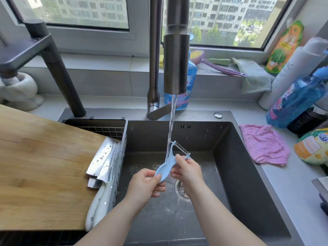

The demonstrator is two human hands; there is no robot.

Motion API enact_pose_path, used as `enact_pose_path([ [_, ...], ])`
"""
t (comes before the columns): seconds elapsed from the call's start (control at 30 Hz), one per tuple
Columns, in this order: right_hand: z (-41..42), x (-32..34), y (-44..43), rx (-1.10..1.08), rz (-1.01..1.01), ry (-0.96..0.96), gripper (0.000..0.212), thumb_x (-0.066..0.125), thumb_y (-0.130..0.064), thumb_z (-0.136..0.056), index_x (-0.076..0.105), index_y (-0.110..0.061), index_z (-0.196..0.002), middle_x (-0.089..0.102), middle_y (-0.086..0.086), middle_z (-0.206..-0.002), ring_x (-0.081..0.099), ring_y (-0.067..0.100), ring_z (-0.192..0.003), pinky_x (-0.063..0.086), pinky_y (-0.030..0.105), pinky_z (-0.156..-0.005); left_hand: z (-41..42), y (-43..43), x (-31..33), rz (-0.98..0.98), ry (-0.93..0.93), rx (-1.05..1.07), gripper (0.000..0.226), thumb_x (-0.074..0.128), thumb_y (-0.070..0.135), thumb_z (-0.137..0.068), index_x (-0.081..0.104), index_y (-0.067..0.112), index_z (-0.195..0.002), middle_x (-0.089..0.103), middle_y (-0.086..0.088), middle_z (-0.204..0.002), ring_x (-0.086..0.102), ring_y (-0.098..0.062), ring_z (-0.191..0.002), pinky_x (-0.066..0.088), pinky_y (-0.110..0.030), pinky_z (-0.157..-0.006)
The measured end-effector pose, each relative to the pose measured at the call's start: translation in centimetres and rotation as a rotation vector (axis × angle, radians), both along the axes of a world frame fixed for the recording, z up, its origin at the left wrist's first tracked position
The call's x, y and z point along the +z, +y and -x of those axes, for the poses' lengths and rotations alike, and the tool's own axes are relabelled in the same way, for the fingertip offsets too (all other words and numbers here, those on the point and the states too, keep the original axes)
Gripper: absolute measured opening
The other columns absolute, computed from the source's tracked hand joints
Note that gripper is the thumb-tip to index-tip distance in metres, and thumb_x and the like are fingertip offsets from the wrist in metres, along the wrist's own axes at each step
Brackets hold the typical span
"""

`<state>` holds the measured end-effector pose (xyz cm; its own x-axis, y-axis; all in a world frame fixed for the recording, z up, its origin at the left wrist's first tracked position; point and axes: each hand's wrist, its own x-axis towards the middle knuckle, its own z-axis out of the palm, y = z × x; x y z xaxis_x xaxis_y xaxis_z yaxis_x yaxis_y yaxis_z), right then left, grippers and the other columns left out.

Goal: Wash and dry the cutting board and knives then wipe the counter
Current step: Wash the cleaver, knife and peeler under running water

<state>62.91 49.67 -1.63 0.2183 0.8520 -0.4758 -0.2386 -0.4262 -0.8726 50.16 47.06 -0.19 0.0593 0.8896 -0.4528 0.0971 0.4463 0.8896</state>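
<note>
Both hands over sink (pixel 230 157): left hand (pixel 144 185) pinches blue peeler (pixel 166 166) handle, right hand (pixel 188 170) fingers grip its head under running water (pixel 171 125).

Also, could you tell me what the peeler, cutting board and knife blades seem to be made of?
The peeler looks like plastic: pale blue, smooth, matte body. The cutting board is wood or bamboo, by its banded grain, unglossed. The knife blades are mirror-like metal, likely stainless steel, beaded with water drops.
</note>
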Motion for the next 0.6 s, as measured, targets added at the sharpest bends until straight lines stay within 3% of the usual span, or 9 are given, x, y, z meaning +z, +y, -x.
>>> enact_pose_path([
  [0.1, -0.1, 0.0, 0.1, -0.006, 0.039, 0.032, 0.029, 0.043, -0.025, -0.097, 0.059, -0.013, -0.077, 0.065, 0.003, -0.062, 0.059, 0.009, -0.048, 0.047, 0.019, -0.048, 0.0, 0.0, -0.1, 0.017, -0.007, -0.007, 0.009, 0.054, 0.008, -0.090, 0.053, 0.010, -0.081, 0.065, -0.003, -0.062, 0.063, -0.003, -0.046, 0.049, -0.015, -0.045],
  [0.2, 0.2, 0.2, 0.2, 0.063, 0.058, 0.061, 0.019, 0.048, -0.023, -0.095, 0.056, -0.013, -0.081, 0.061, 0.008, -0.076, 0.060, 0.017, -0.067, 0.047, 0.022, -0.056, -0.1, 0.0, -0.1, 0.033, -0.011, -0.032, 0.010, 0.054, 0.007, -0.090, 0.054, 0.009, -0.081, 0.065, 0.001, -0.056, 0.063, -0.005, -0.046, 0.049, -0.015, -0.044],
  [0.37, 1.1, 0.6, 0.5, -0.079, 0.153, 0.086, 0.034, 0.044, -0.033, -0.096, 0.054, -0.011, -0.073, 0.054, 0.006, -0.072, 0.053, 0.017, -0.065, 0.043, 0.025, -0.056, -0.7, -0.5, -0.2, 0.055, -0.024, -0.044, 0.011, 0.054, 0.006, -0.090, 0.053, 0.009, -0.080, 0.065, 0.002, -0.049, 0.062, -0.005, -0.044, 0.048, -0.016, -0.043],
  [0.6, 1.9, 1.1, -0.7, 0.163, 0.017, 0.164, 0.016, 0.048, -0.014, -0.094, 0.054, -0.008, -0.080, 0.054, 0.004, -0.071, 0.055, 0.012, -0.065, 0.049, 0.020, -0.058, -0.1, 0.1, -0.2, 0.041, -0.057, 0.031, 0.010, 0.052, 0.008, -0.092, 0.054, 0.009, -0.082, 0.065, 0.001, -0.054, 0.062, -0.006, -0.045, 0.050, -0.016, -0.046],
])
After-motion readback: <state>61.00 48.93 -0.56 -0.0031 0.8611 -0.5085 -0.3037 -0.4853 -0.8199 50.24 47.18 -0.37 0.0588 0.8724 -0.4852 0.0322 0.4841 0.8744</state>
